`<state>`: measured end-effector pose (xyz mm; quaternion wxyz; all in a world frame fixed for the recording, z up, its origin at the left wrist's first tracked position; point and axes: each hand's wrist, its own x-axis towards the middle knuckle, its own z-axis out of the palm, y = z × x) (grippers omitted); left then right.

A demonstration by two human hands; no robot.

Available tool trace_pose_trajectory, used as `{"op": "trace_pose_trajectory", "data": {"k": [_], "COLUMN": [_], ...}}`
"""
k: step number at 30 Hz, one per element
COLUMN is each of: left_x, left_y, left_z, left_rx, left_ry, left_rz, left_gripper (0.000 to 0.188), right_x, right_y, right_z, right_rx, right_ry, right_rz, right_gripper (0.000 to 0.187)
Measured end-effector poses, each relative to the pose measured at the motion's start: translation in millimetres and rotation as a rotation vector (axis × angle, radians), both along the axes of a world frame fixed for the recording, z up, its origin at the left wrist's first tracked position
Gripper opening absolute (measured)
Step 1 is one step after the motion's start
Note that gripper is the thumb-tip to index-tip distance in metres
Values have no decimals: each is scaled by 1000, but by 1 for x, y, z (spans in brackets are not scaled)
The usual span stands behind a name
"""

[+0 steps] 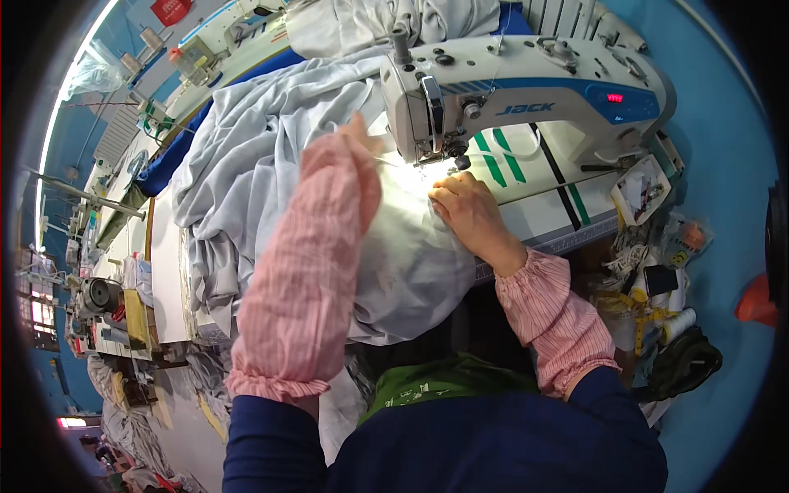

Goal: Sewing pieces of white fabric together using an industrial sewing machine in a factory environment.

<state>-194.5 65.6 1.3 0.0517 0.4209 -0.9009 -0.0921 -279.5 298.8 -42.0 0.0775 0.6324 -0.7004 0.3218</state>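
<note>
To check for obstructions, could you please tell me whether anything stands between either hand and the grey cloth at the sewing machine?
Nothing visible does. The right hand touches the grey cloth near the sewing machine; the blurred left hand is over the cloth, though whether it touches is unclear.

Green strips (pixel 509 154) and a black strip (pixel 553 167) lie across the desk (pixel 526 215). At its right end sits a white tray (pixel 622 202) with small items inside. Below that, a clear plastic bag (pixel 689 237), a yellow measuring tape (pixel 655 319) and white thread spools (pixel 679 325) lie close together, with a dark pouch (pixel 685 364) just beneath. A red object (pixel 756 301) stands out near the blue wall (pixel 717 148). At upper left are a bottle (pixel 192 69) with a reddish cap, thread cones (pixel 151 38) and a red sign (pixel 171 10).
</note>
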Motion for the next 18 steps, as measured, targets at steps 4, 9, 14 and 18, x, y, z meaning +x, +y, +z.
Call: {"op": "trace_pose_trajectory", "data": {"k": [4, 9, 14, 18], "left_x": [54, 121, 276, 326], "left_y": [-46, -14, -10, 65], "left_z": [40, 30, -13, 15], "left_rx": [-116, 209, -29, -104], "left_ry": [171, 45, 80, 633], "left_rz": [98, -396, -257, -41], "left_gripper": [56, 56, 49, 40], "right_x": [31, 35, 66, 96], "right_y": [6, -3, -21, 0], "right_z": [7, -8, 10, 10], "right_rx": [24, 29, 152, -64], "right_ry": [17, 8, -1133, -2332], "right_rz": [-225, -260, -350, 189], "right_gripper": [37, 28, 28, 53]}}
